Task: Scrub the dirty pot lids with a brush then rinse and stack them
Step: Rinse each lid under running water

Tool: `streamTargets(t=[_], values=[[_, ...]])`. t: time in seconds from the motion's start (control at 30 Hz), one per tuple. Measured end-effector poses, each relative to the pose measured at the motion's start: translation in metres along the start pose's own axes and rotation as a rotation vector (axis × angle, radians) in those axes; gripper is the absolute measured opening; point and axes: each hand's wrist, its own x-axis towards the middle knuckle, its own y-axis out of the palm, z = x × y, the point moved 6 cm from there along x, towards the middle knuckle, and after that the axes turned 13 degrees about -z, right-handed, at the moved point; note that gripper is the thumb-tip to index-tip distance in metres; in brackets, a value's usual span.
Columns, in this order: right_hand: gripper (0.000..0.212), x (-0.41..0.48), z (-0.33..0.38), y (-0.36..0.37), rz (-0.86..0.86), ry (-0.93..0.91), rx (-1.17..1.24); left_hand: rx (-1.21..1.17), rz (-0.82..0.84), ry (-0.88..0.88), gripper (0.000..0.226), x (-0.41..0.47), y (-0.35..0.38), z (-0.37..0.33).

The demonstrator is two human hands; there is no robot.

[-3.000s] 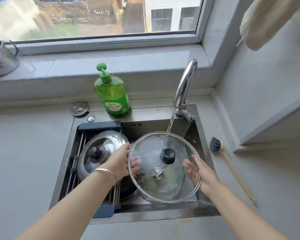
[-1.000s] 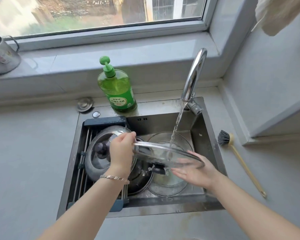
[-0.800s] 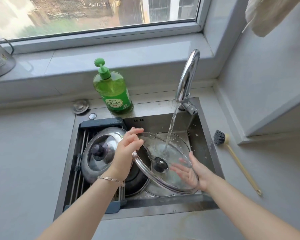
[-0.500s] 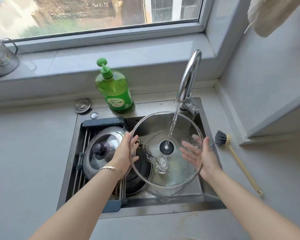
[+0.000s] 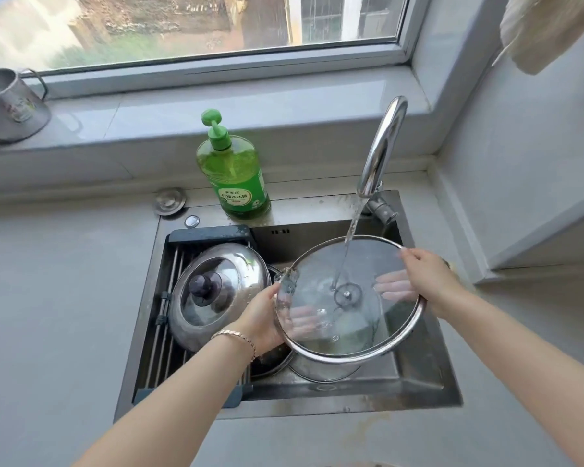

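Asking: what lies along the left edge of the table?

Answering: bare grey table (image 5: 58, 298), open all the way from that edge to the sink (image 5: 351, 404). A metal mug (image 5: 11, 106) stands on the window sill above it, at the far left.

Asking: and at the sink's back edge?

Answering: a round metal plug (image 5: 170, 201) lies at the back-left corner. Just right of it, a green soap bottle (image 5: 233, 170) stands upright on the back rim, well apart from both hands.

Asking: inside the sink?

Answering: a rack (image 5: 162, 352) fills the left half. A steel lid (image 5: 230, 274) with a dark knob rests tilted on it, its right edge just beside the left hand (image 5: 260, 321).

Asking: where is the lid being rinsed?

Answering: the glass lid (image 5: 368, 264) is held tilted above the sink's right half, its rim close to the sink's right edge. The left hand grips its left rim, the fingers (image 5: 300, 321) showing through the glass behind it. Water (image 5: 349, 244) from the tap (image 5: 381, 146) falls onto the glass near its centre fitting. The right hand (image 5: 429, 281) pinches the right rim, thumb on the near face, fingers laid behind the glass.

Asking: anything below?

Answering: another lid (image 5: 321, 372) lies in the basin near the front edge, under the held one. The gap between them I cannot judge.

Asking: and to the right?

Answering: a narrow strip of table runs to the wall, and the right forearm crosses it. A pale cloth (image 5: 547, 28) hangs at the top right corner.
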Motion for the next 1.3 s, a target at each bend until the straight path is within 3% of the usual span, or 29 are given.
streamTargets(t=[0.23,0.4,0.53,0.67,0.77,0.9,1.03,1.3], values=[[0.029,-0.023,-0.087,0.032,0.047,0.444,0.297,0.038,-0.044,0.249,0.053,-0.023,-0.024,-0.037],[0.031,-0.055,-0.103,0.077,0.133,0.613,0.443,0.376,-0.099,0.427,0.030,-0.027,-0.020,-0.024],[0.038,-0.080,-0.097,0.113,0.258,0.750,0.557,0.261,-0.124,0.476,0.014,-0.039,-0.016,-0.025],[0.041,-0.089,-0.089,0.138,0.353,0.719,0.502,0.226,-0.257,0.613,0.012,-0.057,-0.027,-0.049],[0.045,-0.098,-0.080,0.151,0.465,0.588,0.208,0.343,-0.392,0.799,0.013,-0.076,-0.039,-0.081],[0.039,-0.087,-0.084,0.144,0.406,0.481,0.043,0.624,-0.612,0.958,0.016,-0.081,-0.067,-0.138],[0.033,-0.079,-0.100,0.128,0.333,0.455,-0.055,0.978,-0.771,0.941,0.012,-0.047,-0.096,-0.167],[0.022,-0.053,-0.122,0.100,0.231,0.350,-0.159,1.280,-0.735,0.809,0.014,0.034,-0.130,-0.150]])
